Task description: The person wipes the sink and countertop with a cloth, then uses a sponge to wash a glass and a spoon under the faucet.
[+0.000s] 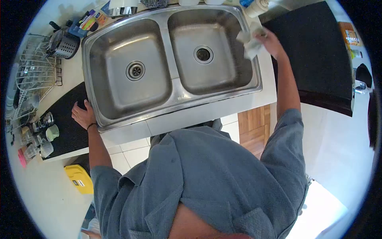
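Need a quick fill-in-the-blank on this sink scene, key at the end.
The right hand holds a white cloth at the sink's ____-hand end.
The left hand rests beside the sink, near a mat coloured ____.
The sink has ____ basins.
The labelled lid at the lower left is ____.

Missing words: right; black; two; yellow.

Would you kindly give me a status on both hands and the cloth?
Right hand holding white cloth at right edge of sink. Left hand open on black mat, holding nothing visible. Nothing seen lying in either basin.
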{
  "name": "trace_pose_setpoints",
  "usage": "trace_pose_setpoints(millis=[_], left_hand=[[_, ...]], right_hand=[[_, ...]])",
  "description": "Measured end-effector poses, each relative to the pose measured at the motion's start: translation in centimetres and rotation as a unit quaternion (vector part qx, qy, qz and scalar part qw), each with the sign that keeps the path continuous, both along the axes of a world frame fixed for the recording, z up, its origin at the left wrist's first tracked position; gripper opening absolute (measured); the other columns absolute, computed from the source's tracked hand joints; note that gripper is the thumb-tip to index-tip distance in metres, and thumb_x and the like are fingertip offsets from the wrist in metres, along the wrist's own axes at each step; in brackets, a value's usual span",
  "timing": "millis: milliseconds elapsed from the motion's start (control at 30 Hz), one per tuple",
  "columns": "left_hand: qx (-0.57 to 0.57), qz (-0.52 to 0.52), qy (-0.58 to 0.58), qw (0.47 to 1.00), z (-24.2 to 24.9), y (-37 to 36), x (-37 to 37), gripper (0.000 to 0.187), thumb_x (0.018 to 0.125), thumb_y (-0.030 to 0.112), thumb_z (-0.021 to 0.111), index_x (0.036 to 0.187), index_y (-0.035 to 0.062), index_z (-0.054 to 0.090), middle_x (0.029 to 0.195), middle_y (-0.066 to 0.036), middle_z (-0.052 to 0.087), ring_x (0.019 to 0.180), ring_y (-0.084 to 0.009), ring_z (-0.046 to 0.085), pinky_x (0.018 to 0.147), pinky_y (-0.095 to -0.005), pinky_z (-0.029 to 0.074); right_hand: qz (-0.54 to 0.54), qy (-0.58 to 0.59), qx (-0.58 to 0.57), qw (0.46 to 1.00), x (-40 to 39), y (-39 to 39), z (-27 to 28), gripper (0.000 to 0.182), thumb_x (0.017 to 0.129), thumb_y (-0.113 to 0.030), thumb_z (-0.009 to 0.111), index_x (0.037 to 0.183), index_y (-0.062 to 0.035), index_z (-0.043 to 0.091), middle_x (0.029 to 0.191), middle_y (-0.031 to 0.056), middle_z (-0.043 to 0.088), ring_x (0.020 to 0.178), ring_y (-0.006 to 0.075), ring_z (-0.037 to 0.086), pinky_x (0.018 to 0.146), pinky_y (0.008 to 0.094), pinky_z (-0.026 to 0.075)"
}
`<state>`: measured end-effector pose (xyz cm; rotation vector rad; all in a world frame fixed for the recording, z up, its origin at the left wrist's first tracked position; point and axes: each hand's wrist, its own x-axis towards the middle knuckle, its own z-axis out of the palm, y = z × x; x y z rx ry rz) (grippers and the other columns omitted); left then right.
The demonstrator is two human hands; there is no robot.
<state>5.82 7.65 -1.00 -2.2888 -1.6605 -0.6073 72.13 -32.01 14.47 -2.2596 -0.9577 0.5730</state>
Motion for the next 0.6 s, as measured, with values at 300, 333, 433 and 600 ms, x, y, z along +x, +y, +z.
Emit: trace_pose_setpoints(millis=[300,333,433,600], left_hand=[[-0.026,0.015,0.006,1.000,0.8,-0.6,0.4,0.052,0.086,0.039,0.063,0.123,0.0035,0.054,0.119,-0.016,0.056,0.113,-0.0358,0.049,0.098,-0.0471,0.039],[-0.028,0.015,0.002,0.999,0.9,-0.6,0.5,0.052,0.086,0.039,0.063,0.123,0.0035,0.053,0.119,-0.016,0.056,0.113,-0.0358,0.049,0.098,-0.0472,0.039],[-0.035,0.010,-0.005,0.999,0.9,-0.6,0.4,0.052,0.086,0.037,0.064,0.123,0.0033,0.053,0.119,-0.016,0.056,0.113,-0.0361,0.049,0.098,-0.0475,0.039],[-0.024,0.011,0.015,1.000,1.0,-0.1,0.8,0.051,0.085,0.037,0.064,0.122,0.0036,0.053,0.117,-0.016,0.057,0.112,-0.0366,0.050,0.097,-0.0477,0.039]], right_hand=[[-0.171,-0.430,0.081,0.883,2.4,8.0,5.2,0.041,0.084,-0.029,0.069,0.122,-0.0179,0.058,0.096,0.0205,0.069,0.089,0.0407,0.066,0.076,0.0468,0.052],[-0.179,-0.454,0.062,0.871,2.8,8.5,4.7,0.042,0.083,-0.027,0.069,0.122,-0.0178,0.058,0.095,0.0202,0.069,0.089,0.0395,0.066,0.076,0.0466,0.052],[-0.177,-0.548,0.082,0.813,4.9,10.3,2.9,0.048,0.076,-0.019,0.068,0.123,-0.0195,0.059,0.107,0.0130,0.068,0.091,0.0365,0.066,0.076,0.0472,0.052],[-0.050,-0.675,-0.033,0.735,7.5,12.9,-3.6,0.071,0.074,-0.016,0.068,0.141,-0.0262,0.046,0.147,0.0069,0.043,0.129,0.0363,0.047,0.095,0.0482,0.047]])
